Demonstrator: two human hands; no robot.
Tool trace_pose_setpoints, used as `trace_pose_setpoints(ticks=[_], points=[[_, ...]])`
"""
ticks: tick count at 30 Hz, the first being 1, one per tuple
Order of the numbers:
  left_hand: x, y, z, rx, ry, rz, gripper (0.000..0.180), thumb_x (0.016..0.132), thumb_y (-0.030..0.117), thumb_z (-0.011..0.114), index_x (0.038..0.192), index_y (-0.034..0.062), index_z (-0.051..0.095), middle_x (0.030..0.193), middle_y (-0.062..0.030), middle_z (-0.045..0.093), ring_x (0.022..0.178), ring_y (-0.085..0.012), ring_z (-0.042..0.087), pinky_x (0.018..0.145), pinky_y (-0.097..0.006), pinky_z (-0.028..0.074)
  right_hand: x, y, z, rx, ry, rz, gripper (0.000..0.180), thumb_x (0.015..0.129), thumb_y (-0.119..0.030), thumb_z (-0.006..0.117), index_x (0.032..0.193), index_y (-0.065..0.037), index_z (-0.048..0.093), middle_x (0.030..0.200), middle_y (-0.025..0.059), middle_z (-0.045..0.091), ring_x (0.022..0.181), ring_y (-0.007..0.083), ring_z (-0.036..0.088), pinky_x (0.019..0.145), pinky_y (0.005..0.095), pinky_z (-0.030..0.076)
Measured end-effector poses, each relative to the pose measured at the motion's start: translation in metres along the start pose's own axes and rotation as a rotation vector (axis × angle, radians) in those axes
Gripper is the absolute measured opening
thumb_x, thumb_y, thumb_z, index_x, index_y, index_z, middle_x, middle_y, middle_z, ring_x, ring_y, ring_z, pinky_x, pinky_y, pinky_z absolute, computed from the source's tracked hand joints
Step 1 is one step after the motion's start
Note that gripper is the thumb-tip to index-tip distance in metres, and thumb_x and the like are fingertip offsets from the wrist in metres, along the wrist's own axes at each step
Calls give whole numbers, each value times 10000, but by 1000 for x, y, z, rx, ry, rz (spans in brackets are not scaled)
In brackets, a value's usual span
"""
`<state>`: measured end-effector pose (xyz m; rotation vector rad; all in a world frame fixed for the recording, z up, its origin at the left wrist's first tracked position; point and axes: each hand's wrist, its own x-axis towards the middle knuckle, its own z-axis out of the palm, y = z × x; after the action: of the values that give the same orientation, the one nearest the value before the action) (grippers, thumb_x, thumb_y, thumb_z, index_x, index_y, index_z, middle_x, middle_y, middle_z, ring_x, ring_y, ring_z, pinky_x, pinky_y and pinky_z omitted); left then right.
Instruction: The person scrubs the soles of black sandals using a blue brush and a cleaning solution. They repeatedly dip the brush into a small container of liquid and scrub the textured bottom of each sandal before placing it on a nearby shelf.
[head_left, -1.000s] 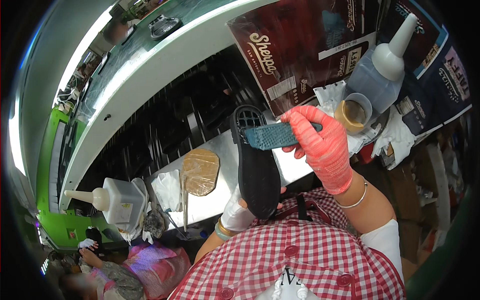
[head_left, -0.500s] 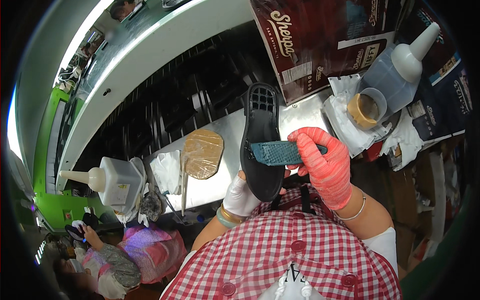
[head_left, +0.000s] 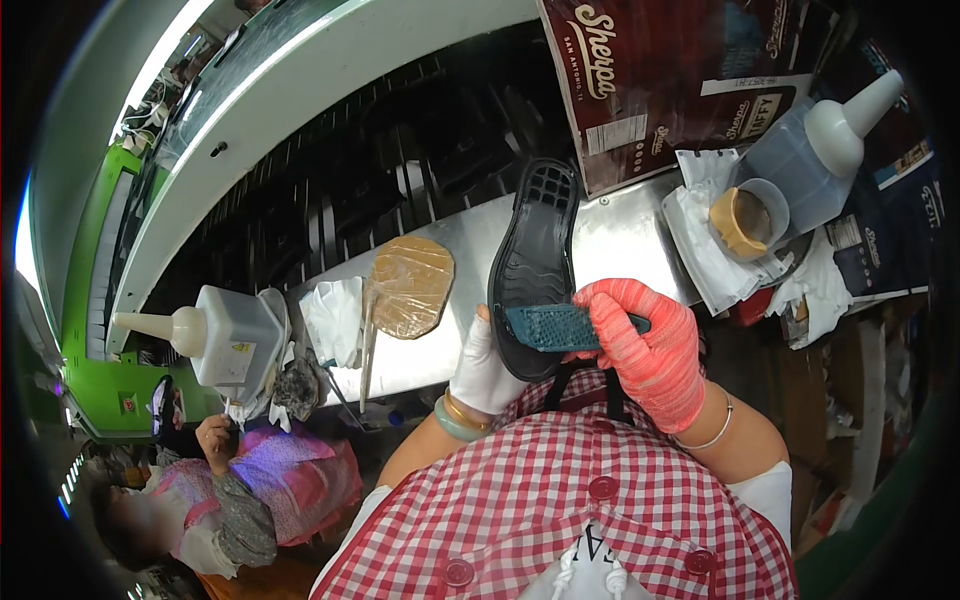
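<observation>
A black shoe sole [head_left: 535, 235] lies lengthwise in front of me, its grid-patterned end pointing away. My left hand [head_left: 482, 372], in a white glove, is closed on its near left edge; some fingers are hidden beneath it. In a pinkish-red glove, my right hand [head_left: 652, 350] grips a flat teal brush [head_left: 552, 328] with a textured face and a dark end poking out past the fingers. The brush lies across the near part of the sole, touching it. Wavy ridges and a wet-looking sheen show on the sole's inner surface.
A metal ledge [head_left: 470, 235] borders a dark slatted conveyor [head_left: 340, 190]. On the left are a brown wrapped pad [head_left: 412, 288] and a spouted bottle [head_left: 235, 340]. Rightward stand another spouted bottle [head_left: 800, 160], a small cup [head_left: 745, 220] and cartons [head_left: 680, 80]. A co-worker [head_left: 240, 500] sits at lower left.
The brush has moved toward the sole's near end, and the sole's inner ridges now show more plainly. The whole view has shifted slightly. The co-worker's hand has moved.
</observation>
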<state>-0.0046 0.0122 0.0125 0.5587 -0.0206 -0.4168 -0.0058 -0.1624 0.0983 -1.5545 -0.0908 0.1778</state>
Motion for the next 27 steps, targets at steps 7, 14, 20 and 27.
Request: trace_pose_setpoints(ticks=[7,14,20,27], points=[[-1,1,-11,-91,15,-36,716,876,594,422,1337,48,373,1293,-132,466,1176,-253,470,1014,-406,376,-5,1,5,0,-21,39,182,897,-110,555,983,36,624,815,85,646,637,97,607,573,228,497],[-6,0,-9,285,-36,140,671,920,566,346,1344,46,369,1306,-118,462,1183,-241,467,1024,-408,362,-3,9,4,-99,-99,-42,184,894,-113,555,987,31,622,780,90,639,621,114,612,584,224,487],[-8,6,-16,166,105,-55,627,958,517,272,1344,34,372,1311,-131,471,1198,-217,463,1024,-371,364,11,14,3,-124,-280,-42,211,900,-146,547,1003,23,621,809,101,651,641,136,631,600,248,506],[-8,25,-39,-9,86,-345,608,948,521,250,1235,40,488,1051,-170,620,845,-287,629,716,-381,523,33,-5,13,-158,-446,197,242,902,-176,551,1029,19,619,836,77,646,636,115,607,602,232,500]])
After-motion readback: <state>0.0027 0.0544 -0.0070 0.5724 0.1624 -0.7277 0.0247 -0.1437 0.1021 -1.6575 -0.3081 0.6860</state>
